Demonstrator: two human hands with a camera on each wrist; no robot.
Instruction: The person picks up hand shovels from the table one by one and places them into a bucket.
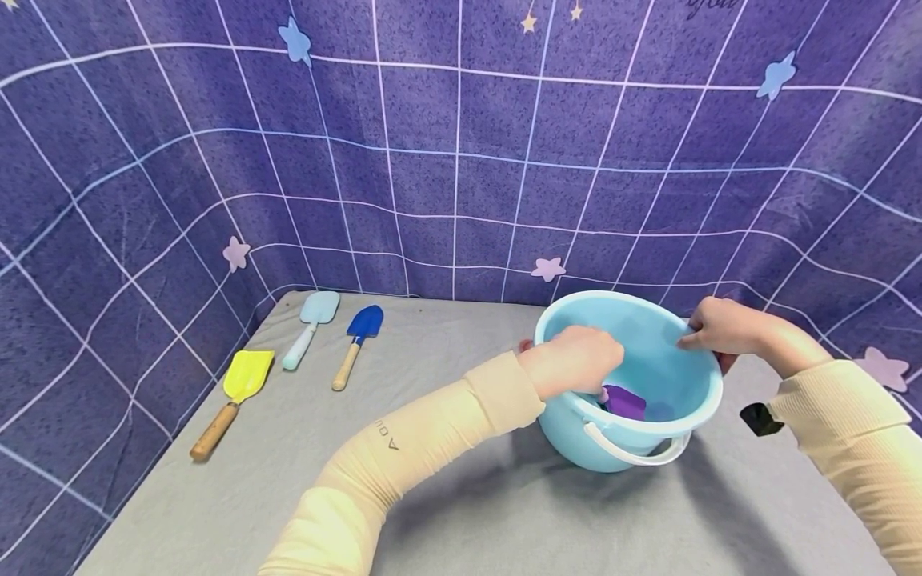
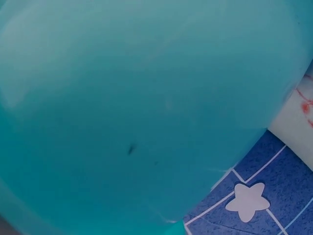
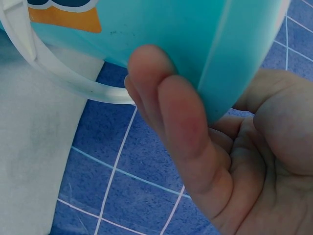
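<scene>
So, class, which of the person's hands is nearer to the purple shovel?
The left. The left hand reaches into the bucket, at the handle end of the purple shovel; the right hand grips the bucket's rim, farther from it.

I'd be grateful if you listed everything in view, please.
round bucket: 1, light blue, white handle, right of centre
small shovel: 1, purple, inside bucket
wooden-handled square shovel: 1, yellow, far left
square-bladed trowel: 1, pale blue, back left
wooden-handled pointed trowel: 1, dark blue, beside pale trowel
cloth-covered surface: 1, grey, beneath
star-patterned fabric backdrop: 1, purple-blue, behind
small block: 1, black, at right wrist
left hand: 1, cream-sleeved, reaching into bucket
right hand: 1, cream-sleeved, gripping bucket's right rim
</scene>
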